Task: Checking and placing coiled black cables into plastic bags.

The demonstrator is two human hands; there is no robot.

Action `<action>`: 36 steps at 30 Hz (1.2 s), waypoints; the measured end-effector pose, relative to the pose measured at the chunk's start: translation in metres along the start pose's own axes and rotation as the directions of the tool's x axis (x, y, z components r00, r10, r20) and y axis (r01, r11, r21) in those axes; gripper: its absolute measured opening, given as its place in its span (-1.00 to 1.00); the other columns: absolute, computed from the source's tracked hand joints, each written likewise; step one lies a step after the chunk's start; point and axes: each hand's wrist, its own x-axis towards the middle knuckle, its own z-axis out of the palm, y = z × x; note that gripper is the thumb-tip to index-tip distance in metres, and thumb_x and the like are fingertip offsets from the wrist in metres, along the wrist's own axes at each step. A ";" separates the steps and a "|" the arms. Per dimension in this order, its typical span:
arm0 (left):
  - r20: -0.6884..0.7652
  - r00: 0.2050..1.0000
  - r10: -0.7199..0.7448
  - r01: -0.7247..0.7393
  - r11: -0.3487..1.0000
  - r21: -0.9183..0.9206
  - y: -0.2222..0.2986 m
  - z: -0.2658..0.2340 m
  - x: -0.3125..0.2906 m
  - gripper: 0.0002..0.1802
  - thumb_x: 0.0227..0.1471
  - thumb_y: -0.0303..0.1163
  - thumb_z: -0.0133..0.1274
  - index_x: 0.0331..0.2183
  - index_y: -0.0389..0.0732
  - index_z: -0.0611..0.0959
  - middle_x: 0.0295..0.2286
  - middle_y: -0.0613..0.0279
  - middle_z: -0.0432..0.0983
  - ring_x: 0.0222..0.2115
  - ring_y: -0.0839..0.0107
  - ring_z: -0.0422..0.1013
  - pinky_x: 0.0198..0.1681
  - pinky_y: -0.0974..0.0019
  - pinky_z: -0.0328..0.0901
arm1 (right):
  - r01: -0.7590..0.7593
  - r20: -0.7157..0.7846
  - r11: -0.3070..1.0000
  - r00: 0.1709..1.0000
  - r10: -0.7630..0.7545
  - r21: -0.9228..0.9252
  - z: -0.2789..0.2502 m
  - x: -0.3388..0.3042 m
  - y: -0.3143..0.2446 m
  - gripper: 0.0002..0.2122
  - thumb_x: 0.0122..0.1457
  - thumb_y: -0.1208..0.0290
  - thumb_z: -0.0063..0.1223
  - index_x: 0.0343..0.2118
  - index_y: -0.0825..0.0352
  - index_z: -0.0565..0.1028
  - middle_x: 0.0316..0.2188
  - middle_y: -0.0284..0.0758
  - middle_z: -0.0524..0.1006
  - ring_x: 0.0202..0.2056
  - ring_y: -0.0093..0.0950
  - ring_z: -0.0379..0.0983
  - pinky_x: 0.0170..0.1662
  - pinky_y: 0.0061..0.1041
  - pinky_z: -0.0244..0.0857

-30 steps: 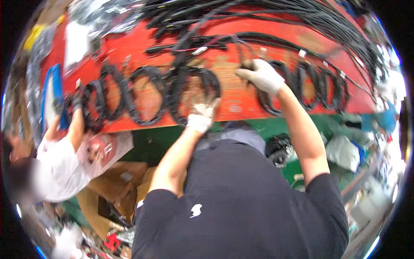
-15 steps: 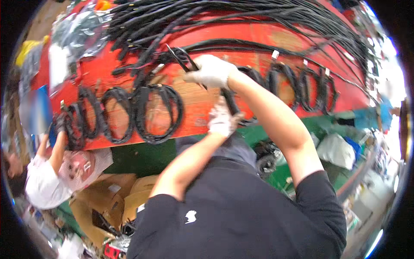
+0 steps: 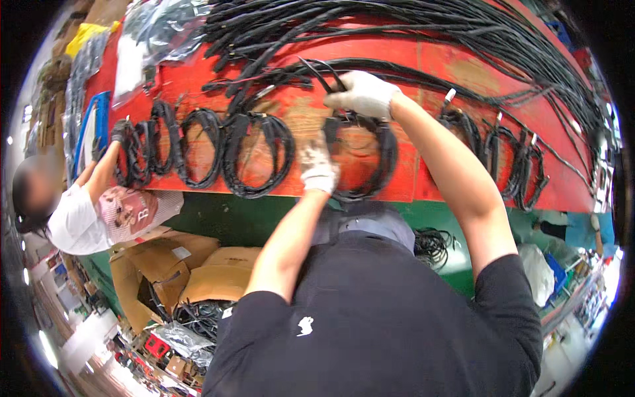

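In front of me on the red table [image 3: 417, 73] is a round coil of black cable [image 3: 390, 155], its lower edge near the table's front. My right hand [image 3: 362, 94], in a white glove, is closed around the cable's end at the top of this coil; two thin black ends stick out past the fingers to the upper left. My left hand [image 3: 319, 165], also gloved, is at the left side of the same coil, its fingers pointing up and smeared by motion. Whether they grip the coil is not clear.
Coiled black cables [image 3: 259, 155] lie along the table's front on both sides. Long black cables [image 3: 397, 26] cover its far side. At the far left a co-worker [image 3: 83, 215] handles coils beside a blue frame [image 3: 92, 126]. Open cardboard boxes [image 3: 218, 274] stand below.
The view has shifted, moving the table's contents rightward in the picture. The cable between my hands now shows as an open ring, and my left hand has moved from its lower end to its left side.
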 end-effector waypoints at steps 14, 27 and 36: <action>-0.351 0.896 0.272 -0.344 0.925 -0.163 0.049 -0.020 -0.004 -0.48 0.02 -0.29 0.16 0.04 -0.14 0.50 -0.05 -0.02 0.46 -0.02 -0.02 0.40 0.05 -0.05 0.29 | 0.012 -0.014 0.996 1.000 -0.011 0.092 0.008 0.026 0.023 -0.61 0.16 -0.02 0.19 -0.40 0.31 0.58 -0.54 -0.40 0.55 -0.50 -0.54 0.44 -0.38 -0.44 0.35; -0.286 0.935 0.208 -0.234 0.970 -0.061 0.030 -0.028 0.010 -0.64 0.11 -0.14 0.08 -0.10 -0.10 0.59 -0.13 0.00 0.47 -0.12 -0.01 0.40 -0.01 -0.02 0.29 | -0.017 -0.069 0.995 0.997 0.024 0.101 0.008 0.015 0.015 -0.62 0.15 0.00 0.23 -0.36 0.31 0.61 -0.58 -0.39 0.51 -0.57 -0.56 0.41 -0.45 -0.47 0.32; -0.073 0.990 -0.121 0.102 0.968 -0.229 0.000 -0.053 0.101 -0.04 -0.02 0.04 0.27 0.26 -0.31 0.31 0.09 -0.19 0.45 0.14 -0.04 0.37 0.21 0.05 0.25 | 0.024 -0.086 0.994 0.996 -0.015 0.105 0.012 0.011 0.004 -0.64 0.15 0.01 0.21 -0.34 0.29 0.62 -0.56 -0.40 0.53 -0.52 -0.56 0.43 -0.39 -0.45 0.34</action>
